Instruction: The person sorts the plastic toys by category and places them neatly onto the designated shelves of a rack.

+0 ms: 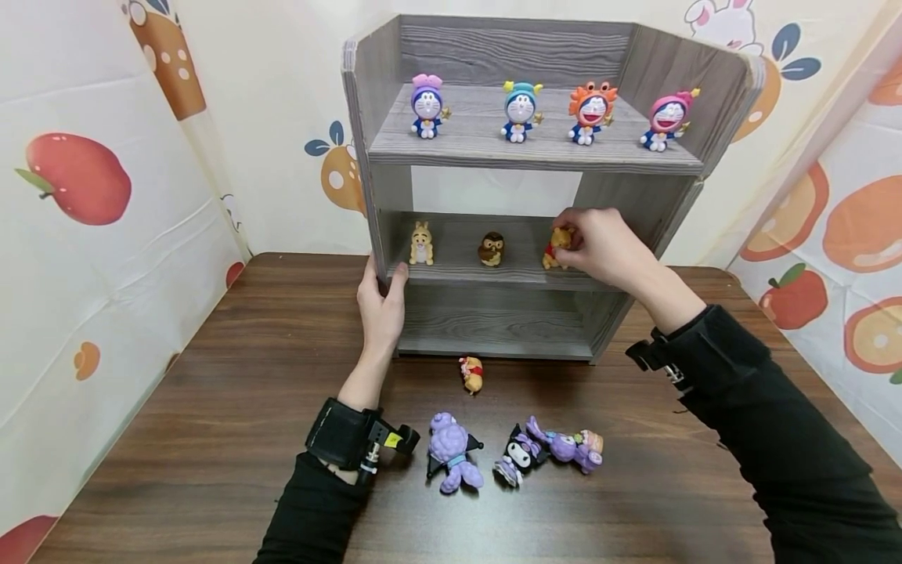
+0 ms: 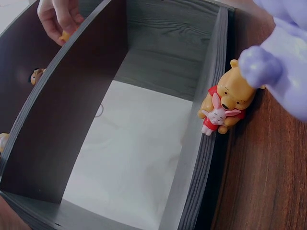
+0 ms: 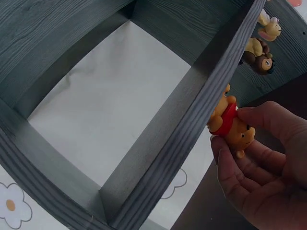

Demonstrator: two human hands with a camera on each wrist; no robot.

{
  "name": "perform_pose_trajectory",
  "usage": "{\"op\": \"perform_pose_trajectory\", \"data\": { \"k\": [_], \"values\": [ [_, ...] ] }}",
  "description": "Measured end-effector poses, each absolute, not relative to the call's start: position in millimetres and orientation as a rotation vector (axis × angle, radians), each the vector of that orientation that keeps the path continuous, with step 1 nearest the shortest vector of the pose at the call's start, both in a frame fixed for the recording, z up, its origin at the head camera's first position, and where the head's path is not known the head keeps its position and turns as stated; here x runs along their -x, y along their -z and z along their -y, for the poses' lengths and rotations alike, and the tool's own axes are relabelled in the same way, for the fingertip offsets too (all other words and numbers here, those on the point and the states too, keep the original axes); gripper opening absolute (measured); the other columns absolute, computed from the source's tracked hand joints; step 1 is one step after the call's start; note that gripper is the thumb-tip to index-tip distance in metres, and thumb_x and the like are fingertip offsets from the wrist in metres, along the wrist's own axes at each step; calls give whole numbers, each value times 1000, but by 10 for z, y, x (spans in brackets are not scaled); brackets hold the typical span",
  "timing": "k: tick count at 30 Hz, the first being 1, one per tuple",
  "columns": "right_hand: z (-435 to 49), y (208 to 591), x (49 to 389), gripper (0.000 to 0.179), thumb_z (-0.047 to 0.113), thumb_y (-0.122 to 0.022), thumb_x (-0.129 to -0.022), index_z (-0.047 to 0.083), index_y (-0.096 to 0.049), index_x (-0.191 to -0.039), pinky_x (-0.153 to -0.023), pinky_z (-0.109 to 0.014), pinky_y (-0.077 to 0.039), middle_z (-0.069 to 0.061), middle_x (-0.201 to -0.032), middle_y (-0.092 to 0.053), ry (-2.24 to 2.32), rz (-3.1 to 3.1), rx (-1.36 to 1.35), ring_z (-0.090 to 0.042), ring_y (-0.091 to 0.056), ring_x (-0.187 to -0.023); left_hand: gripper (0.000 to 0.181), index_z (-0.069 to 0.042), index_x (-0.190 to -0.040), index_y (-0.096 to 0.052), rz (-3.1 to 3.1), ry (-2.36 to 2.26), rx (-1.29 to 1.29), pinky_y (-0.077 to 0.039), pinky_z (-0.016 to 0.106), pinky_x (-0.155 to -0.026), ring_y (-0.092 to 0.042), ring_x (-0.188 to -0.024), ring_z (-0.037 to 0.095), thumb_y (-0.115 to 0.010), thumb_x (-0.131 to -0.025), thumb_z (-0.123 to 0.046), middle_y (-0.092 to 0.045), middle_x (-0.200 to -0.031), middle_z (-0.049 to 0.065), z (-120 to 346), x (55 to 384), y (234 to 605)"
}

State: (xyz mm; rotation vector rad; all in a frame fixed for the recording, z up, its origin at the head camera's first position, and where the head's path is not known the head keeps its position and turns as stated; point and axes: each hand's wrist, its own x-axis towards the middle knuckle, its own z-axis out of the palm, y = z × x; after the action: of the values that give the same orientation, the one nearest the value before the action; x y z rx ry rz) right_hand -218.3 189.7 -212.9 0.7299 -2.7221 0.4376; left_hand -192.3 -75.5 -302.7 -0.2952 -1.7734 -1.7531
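Note:
My right hand [image 1: 611,249] pinches a yellow Winnie the Pooh figurine [image 3: 228,120] in a red shirt between thumb and fingers. In the right wrist view the figurine stands at the front edge of the middle shelf [image 1: 458,270]. To its left on that shelf are a brown owl figurine [image 1: 491,249] and a cream rabbit figurine [image 1: 421,244]. Down at the unit's left side, my left hand [image 1: 381,309] grips the side panel of the grey wooden display shelf [image 1: 362,117], thumb at its front edge.
Several Doraemon figurines [image 1: 521,113] in colourful hats line the top shelf. A Pooh and Piglet figurine [image 1: 471,374] lies on the brown table [image 1: 282,376] before the unit. Nearer are a purple figurine [image 1: 451,450], a black-hooded one [image 1: 520,454] and another purple one [image 1: 567,446].

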Motion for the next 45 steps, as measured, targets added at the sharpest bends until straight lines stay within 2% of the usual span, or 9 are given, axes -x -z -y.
{"op": "perform_pose_trajectory", "data": {
  "k": [10,18,23,28,34,39,45],
  "values": [
    [-1891,2123,2204,32,7,-62,-78,-6,-56,-106,-59,-37,-44,-16,-84,-59,-418,2752,-708,-23,-55,-68,40,9,-126,-42,1761,1758,316,-36,36,-90,-45,-112,31,-46,-87,0,-48,-121,24,765,1981,3074],
    [-1922,2102,2128,38,9,-63,-78,-5,-54,-111,-74,-43,-43,-20,-102,-57,-451,2729,-698,-30,-55,-88,40,-2,-127,-46,1759,1729,306,-36,32,-89,-48,-110,17,-50,-88,-9,-52,-120,13,815,2164,3274],
    [-1954,2082,2012,33,10,-62,-79,-3,-56,-109,-75,-45,-41,-21,-106,-55,-458,2650,-643,-32,-53,-89,40,-4,-128,-45,1765,1729,305,-36,32,-90,-47,-111,16,-50,-88,-11,-52,-121,12,814,2162,3275],
    [-1965,2110,1853,30,10,-62,-80,-3,-57,-106,-68,-42,-40,-18,-95,-56,-477,2534,-622,-29,-52,-82,41,1,-128,-43,1780,1749,298,-35,36,-91,-45,-113,23,-48,-88,-7,-49,-123,18,803,2080,3192],
    [-1892,2213,1614,19,3,-64,-76,-2,-61,-94,-58,-34,-39,-9,-76,-55,-469,2413,-758,-20,-50,-67,41,9,-126,-41,1789,1750,296,-35,39,-91,-44,-113,32,-46,-87,0,-48,-121,25,770,1928,3044],
    [-1762,2385,1492,11,2,-65,-75,2,-62,-85,-53,-29,-41,-3,-72,-58,-460,2415,-874,-14,-52,-62,41,9,-126,-41,1798,1748,281,-35,38,-91,-45,-113,31,-47,-87,-1,-48,-121,25,765,1903,3026],
    [-1580,2633,1479,14,6,-67,-75,4,-61,-88,-58,-29,-44,-3,-78,-60,-442,2548,-968,-14,-56,-67,41,8,-127,-41,1792,1745,289,-34,38,-93,-44,-114,30,-47,-88,-1,-47,-122,24,766,1916,3033]
  ]
}}
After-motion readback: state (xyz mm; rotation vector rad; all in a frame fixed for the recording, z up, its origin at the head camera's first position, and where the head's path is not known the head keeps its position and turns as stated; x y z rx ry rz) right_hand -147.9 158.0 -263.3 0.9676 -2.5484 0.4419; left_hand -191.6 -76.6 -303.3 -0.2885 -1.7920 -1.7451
